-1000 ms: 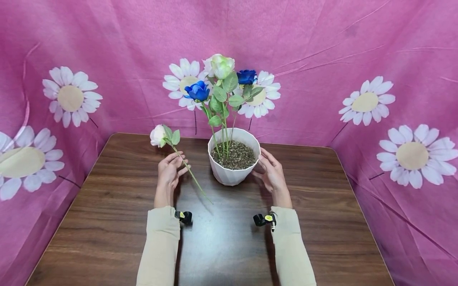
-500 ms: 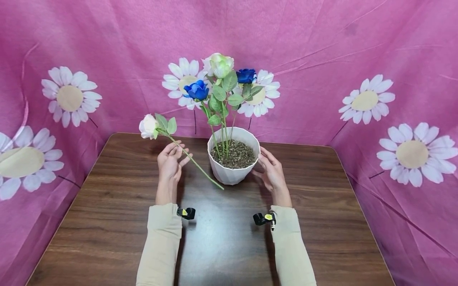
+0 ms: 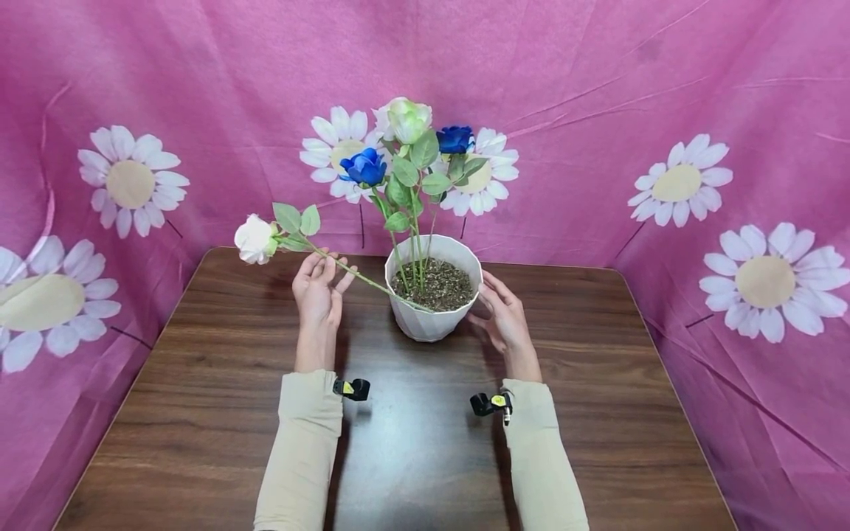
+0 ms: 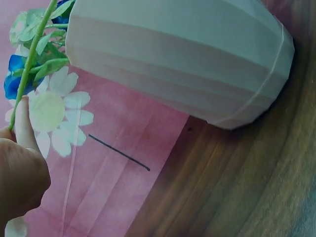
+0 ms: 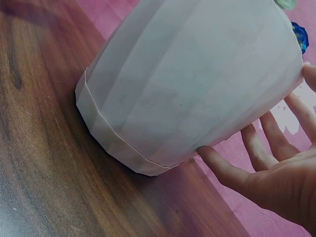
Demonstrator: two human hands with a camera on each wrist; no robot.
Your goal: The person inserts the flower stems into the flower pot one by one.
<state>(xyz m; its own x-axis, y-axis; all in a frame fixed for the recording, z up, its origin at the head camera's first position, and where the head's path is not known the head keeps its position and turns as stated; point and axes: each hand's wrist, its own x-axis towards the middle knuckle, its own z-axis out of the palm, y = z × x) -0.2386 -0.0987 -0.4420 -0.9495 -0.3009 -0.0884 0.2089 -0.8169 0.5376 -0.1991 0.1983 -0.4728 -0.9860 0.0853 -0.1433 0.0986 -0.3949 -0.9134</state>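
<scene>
My left hand (image 3: 316, 299) pinches the stem of a white artificial rose (image 3: 254, 240). The rose slants, its bloom up to the left and its stem end over the near rim of a white faceted pot (image 3: 425, 326). Whether the stem touches the rim I cannot tell. Fingertips of my right hand (image 3: 508, 321) rest on the pot's right side; the right wrist view shows these fingers (image 5: 224, 165) spread along its wall. In the pot's dark soil (image 3: 445, 284) stand a greenish-white rose (image 3: 406, 120) and two blue roses (image 3: 364, 168), with green leaves.
The pot stands toward the back of a dark wooden table (image 3: 425, 457). A pink cloth (image 3: 564, 74) printed with large white daisies hangs behind and on both sides. Black camera mounts (image 3: 352, 389) sit at both sleeve cuffs.
The white rose has tilted further, its bloom moving left and up, its stem end rising rightward to the pot's rim. My left hand has shifted slightly forward; the right hand stays at the pot.
</scene>
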